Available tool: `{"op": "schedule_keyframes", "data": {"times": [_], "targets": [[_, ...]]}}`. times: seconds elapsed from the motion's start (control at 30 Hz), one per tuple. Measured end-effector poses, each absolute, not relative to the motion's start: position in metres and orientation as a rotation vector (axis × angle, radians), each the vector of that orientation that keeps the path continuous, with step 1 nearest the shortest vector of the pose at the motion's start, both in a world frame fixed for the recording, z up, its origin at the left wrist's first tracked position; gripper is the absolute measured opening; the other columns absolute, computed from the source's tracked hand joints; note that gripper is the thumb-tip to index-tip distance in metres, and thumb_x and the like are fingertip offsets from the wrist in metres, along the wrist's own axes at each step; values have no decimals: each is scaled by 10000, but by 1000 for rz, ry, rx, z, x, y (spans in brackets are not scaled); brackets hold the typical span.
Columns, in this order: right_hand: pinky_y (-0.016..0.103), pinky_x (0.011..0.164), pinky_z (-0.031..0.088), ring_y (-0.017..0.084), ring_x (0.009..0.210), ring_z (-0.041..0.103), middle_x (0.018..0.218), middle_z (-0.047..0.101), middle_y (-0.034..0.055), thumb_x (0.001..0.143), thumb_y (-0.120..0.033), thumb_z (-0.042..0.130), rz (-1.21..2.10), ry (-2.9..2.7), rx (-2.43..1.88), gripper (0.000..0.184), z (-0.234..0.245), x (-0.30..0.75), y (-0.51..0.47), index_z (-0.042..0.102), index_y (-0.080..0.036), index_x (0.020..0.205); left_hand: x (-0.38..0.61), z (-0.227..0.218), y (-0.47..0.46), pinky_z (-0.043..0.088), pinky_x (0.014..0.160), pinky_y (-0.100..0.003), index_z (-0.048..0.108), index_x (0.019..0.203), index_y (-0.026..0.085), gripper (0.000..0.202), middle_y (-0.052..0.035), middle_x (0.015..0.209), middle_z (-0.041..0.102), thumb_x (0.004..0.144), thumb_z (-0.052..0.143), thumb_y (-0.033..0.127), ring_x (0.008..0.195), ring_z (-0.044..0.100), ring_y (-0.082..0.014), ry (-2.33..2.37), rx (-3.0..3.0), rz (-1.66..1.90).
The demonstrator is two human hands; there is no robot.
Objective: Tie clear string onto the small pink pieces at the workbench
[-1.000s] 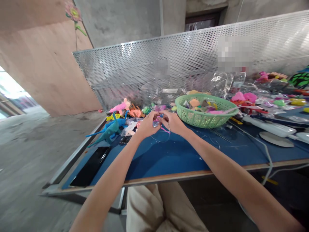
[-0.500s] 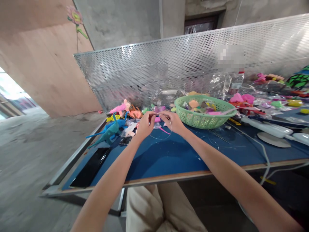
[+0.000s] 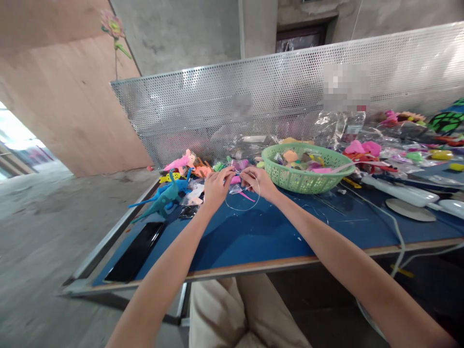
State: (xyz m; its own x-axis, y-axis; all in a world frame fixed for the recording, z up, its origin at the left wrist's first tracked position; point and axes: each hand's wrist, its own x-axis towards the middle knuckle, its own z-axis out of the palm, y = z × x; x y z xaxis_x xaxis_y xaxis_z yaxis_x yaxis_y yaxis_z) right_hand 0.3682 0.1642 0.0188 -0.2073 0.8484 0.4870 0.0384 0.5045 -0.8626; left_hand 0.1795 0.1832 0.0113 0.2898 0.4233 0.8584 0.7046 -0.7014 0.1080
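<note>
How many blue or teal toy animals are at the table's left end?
2, both left of the left hand: a teal one in front and a bright blue one partly behind it. Others could be hidden.

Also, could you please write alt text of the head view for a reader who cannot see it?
A person's left hand and right hand are close together, with a thin looped thread between them, over a blue table. Blue toy dinosaurs are to the left; a green basket of colourful pieces is to the right.

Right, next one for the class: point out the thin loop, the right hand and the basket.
Loop [image 3: 242, 210]: head view, its lower curve.
Right hand [image 3: 261, 182]: head view, back of it.
Basket [image 3: 306, 180]: head view, front wall.
</note>
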Motion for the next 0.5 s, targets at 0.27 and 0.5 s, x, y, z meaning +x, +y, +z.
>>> {"op": "schedule_keyframes", "data": {"times": [0.27,0.5], "targets": [[203,367,268,69,388,420,648,696,39,807,-549,717,1113,-1493,-744,380,20,365,161,657,-175,835,179,14,181,477,852,-319,730,1101,227,242,-41,1030,785,1011,519,306,880,728,-188,-946,-2212,-1427],[208,389,323,77,400,446,629,688,22,804,-524,739,1032,-1492,-740,364,19,364,161,628,-184,874,179,17,178,513,866,-329,714,1132,216,275,-57,1033,775,1028,472,296,942,716,-191,-951,-2298,-1462]]}}
